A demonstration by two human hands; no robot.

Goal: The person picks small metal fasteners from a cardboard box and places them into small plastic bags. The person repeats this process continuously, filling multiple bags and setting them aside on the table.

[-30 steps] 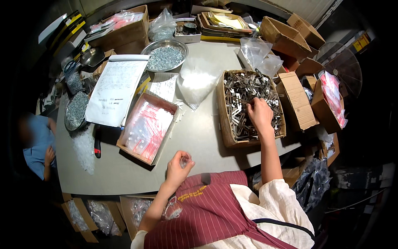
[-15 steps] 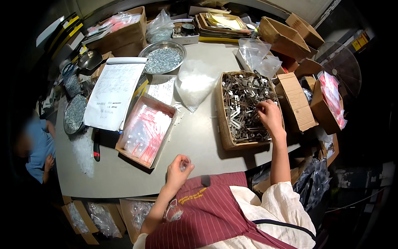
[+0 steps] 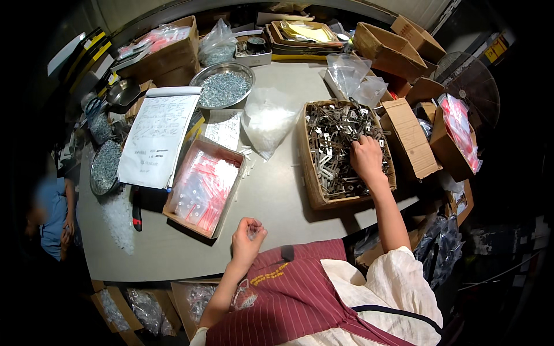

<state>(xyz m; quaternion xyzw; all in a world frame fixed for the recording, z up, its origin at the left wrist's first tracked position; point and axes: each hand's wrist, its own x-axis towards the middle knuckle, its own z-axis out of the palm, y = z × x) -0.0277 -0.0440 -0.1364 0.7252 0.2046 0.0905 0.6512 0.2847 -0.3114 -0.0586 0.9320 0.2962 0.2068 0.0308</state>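
Observation:
My left hand (image 3: 248, 239) is curled near the table's front edge, with a small piece of clear plastic (image 3: 253, 230), perhaps a little bag, between thumb and fingers. Over to the right, my right hand (image 3: 367, 158) reaches into a cardboard box (image 3: 306, 173) filled with small slotted metal brackets (image 3: 330, 153), dark and silvery. Its fingers are bent down into the heap; their tips are hidden, so what they pinch cannot be made out. Between the hands and to the left stands a shallow carton (image 3: 228, 210) of small clear plastic bags with red marks (image 3: 205, 187).
A bag of white pieces (image 3: 268, 118) lies mid-table, with a metal bowl of screws (image 3: 225, 86) behind it. Left are a clipboard with papers (image 3: 158, 138), a red-black tool handle (image 3: 137, 216) and scattered clear pieces (image 3: 118, 225). Cartons (image 3: 410, 138) crowd the right. Another person (image 3: 55, 213) is at far left.
My right hand has shifted slightly left within the bracket box, its back now turned more upward. My left hand stays nearly in place, still holding the clear plastic. The view has tilted a little.

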